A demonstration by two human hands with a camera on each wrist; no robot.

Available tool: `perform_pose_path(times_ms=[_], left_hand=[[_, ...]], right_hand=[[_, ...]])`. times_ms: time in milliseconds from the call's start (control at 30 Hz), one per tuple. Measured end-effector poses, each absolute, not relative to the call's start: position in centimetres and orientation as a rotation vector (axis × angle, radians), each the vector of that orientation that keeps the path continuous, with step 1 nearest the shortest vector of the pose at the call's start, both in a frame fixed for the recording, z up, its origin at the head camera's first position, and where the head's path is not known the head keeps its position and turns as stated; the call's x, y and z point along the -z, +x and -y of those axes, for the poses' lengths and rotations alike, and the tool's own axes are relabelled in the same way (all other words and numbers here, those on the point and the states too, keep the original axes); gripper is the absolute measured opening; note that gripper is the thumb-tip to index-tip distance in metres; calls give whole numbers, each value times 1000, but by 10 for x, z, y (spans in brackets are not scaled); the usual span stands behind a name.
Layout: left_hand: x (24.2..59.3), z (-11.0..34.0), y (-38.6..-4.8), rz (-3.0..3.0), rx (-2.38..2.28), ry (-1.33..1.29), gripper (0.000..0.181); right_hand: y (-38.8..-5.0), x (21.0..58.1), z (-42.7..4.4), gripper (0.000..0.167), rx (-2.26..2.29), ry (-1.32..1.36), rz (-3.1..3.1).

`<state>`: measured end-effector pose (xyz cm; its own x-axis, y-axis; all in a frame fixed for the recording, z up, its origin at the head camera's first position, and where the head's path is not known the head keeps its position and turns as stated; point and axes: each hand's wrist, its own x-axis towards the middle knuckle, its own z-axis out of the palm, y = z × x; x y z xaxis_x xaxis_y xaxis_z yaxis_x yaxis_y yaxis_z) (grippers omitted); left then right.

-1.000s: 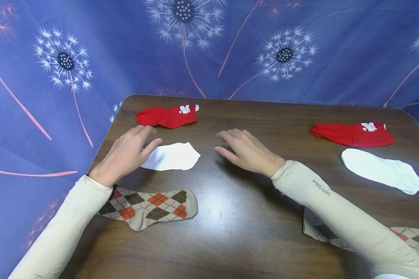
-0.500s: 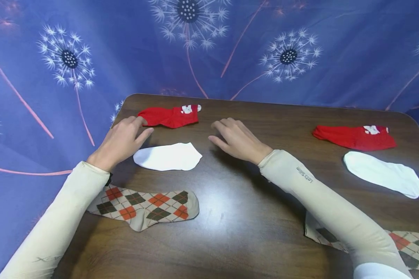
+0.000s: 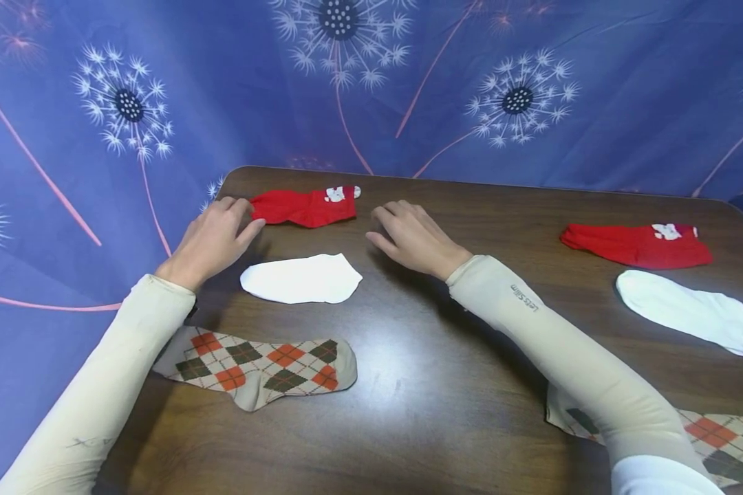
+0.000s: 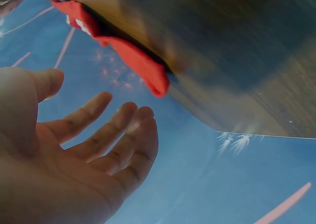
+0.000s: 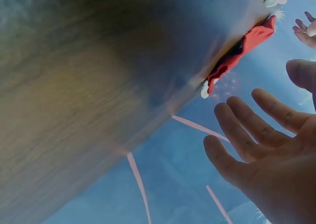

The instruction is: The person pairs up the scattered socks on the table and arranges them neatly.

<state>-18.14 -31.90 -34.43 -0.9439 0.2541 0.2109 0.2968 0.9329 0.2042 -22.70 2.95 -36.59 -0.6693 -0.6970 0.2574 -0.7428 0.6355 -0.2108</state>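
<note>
A red sock [image 3: 303, 207] with a white figure at its right end lies at the back left. Just at its left end is my left hand [image 3: 213, 237], fingers loosely bent; the left wrist view shows the palm [image 4: 74, 169] and spread fingers holding nothing, the red sock [image 4: 133, 58] beyond them. To the sock's right my right hand [image 3: 417, 237] hovers over the table, its fingers relaxed and nothing in them; the right wrist view shows that palm [image 5: 276, 155] near the sock [image 5: 242, 48]. Below the hands lies a white sock [image 3: 301, 278].
An argyle sock [image 3: 260, 368] lies at the front left. On the right are another red sock [image 3: 638, 245], a white sock [image 3: 690, 311] and an argyle sock [image 3: 727, 440], partly under the right forearm. Behind the brown table [image 3: 446, 426] hangs a blue dandelion-print cloth [image 3: 223, 82].
Both hands have moved toward the back of the table, the left off the white sock to the red sock's left end, the right slightly left. The socks lie as before.
</note>
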Motion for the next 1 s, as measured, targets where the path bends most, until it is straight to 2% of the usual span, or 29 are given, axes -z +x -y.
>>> perform_pose_path(times_ms=[467,733,1000], left_hand=[[352,333,-202,2966,381,-322,38],[365,348,-214,3018,428,-199,41],[369,354,-231,3085,458,-131,44]], right_hand=[[-249,366,-10,43,-414,1118,2782],[-264,375,10,27,-538,1053,2871],[-277,379,23,26,-614,931,2995]])
